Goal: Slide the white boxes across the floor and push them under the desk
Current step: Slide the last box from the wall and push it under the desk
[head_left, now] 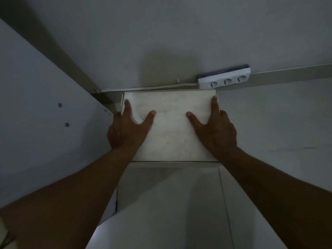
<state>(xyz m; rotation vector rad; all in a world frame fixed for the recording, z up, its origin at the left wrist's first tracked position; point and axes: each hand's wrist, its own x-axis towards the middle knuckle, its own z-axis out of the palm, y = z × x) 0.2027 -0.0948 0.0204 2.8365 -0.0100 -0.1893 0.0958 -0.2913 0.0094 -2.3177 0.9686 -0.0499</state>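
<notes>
A white box [170, 130] with a scuffed top sits in the dim space under the desk, its far edge close to the back wall. My left hand [127, 128] grips its left side, thumb spread over the top. My right hand [215, 130] holds the right side the same way, index finger along the edge. A second white box [170, 198] lies nearer to me, touching the first box's near edge and between my forearms.
A white desk side panel [36, 123] with screw holes stands close on the left. A white power strip [224, 78] with three sockets lies by the back wall, its cable running left behind the box. Pale floor [278, 132] extends right.
</notes>
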